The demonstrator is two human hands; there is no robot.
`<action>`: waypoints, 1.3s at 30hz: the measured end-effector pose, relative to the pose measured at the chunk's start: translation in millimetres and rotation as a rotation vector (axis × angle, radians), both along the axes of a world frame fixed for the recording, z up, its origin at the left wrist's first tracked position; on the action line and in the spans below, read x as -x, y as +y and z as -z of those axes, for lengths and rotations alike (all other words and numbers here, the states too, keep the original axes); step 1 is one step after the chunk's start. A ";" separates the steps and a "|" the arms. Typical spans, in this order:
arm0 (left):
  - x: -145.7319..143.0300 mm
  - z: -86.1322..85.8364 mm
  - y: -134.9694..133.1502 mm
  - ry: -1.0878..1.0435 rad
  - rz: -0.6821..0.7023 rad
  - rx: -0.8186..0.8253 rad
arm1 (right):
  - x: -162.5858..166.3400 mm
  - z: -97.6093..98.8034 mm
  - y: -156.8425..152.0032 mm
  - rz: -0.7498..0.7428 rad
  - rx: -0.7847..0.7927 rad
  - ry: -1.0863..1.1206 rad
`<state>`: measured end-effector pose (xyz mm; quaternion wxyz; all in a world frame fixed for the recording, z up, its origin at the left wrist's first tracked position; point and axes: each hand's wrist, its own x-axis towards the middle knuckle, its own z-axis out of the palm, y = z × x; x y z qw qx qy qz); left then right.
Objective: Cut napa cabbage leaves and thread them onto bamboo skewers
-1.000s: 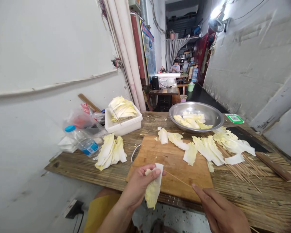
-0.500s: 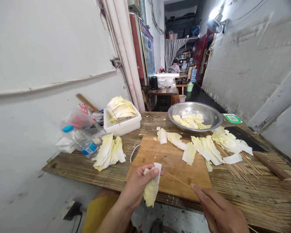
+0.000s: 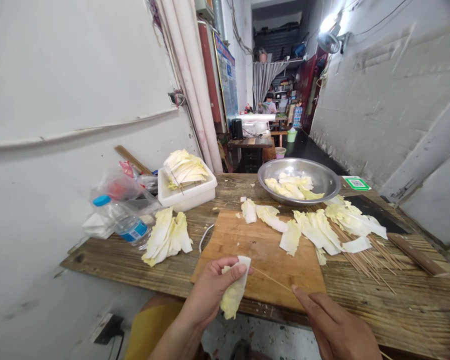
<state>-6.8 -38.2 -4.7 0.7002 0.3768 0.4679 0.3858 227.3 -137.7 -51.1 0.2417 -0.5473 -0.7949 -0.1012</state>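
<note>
Left hand point(image 3: 210, 292) pinching a cabbage leaf point(image 3: 234, 290) over the cutting board's point(image 3: 262, 250) near edge; right hand point(image 3: 335, 327) gripping a bamboo skewer point(image 3: 272, 279), tip touching the leaf.

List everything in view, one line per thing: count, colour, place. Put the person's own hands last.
wooden table: one, brown, along the wall
cutting board: one, light wood, near table edge
steel bowl: one, silver, far side, cabbage inside
white tub: one, far left, heaped with cabbage
loose cabbage leaves: several, pale yellow-white, across board and table
cabbage pile: one, left of board
bamboo skewers: many, tan, right of board
water bottle: one, clear, blue cap, lying left
plastic bags: some, clear, by the wall
cleaver: one, dark blade, wooden handle, far right
distant person: one, seated, end of corridor
left hand: holds a cabbage piece
right hand: holds a skewer pointing at that piece
</note>
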 end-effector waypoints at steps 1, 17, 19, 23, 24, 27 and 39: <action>0.0 0.1 -0.4 -0.001 0.001 0.001 | -0.7 0.1 0.2 -0.017 -0.005 -0.007; -10.0 5.3 -7.7 0.135 0.172 -0.140 | 13.7 -14.4 10.3 -0.132 0.035 0.016; -11.1 3.9 -7.8 0.152 0.187 -0.148 | 13.5 -15.4 9.6 -0.133 0.036 0.019; -10.6 1.4 -7.3 0.160 0.218 -0.144 | 12.5 -18.4 8.9 -0.126 0.054 0.037; -10.4 0.8 -7.4 0.160 0.226 -0.139 | 12.0 -19.0 9.4 -0.135 0.057 0.045; -10.2 -0.9 -8.1 0.168 0.246 -0.142 | 9.9 -19.3 12.0 -0.194 0.070 0.102; -9.2 7.9 -8.8 0.129 0.262 -0.122 | 7.9 -21.7 15.3 -0.257 0.075 0.226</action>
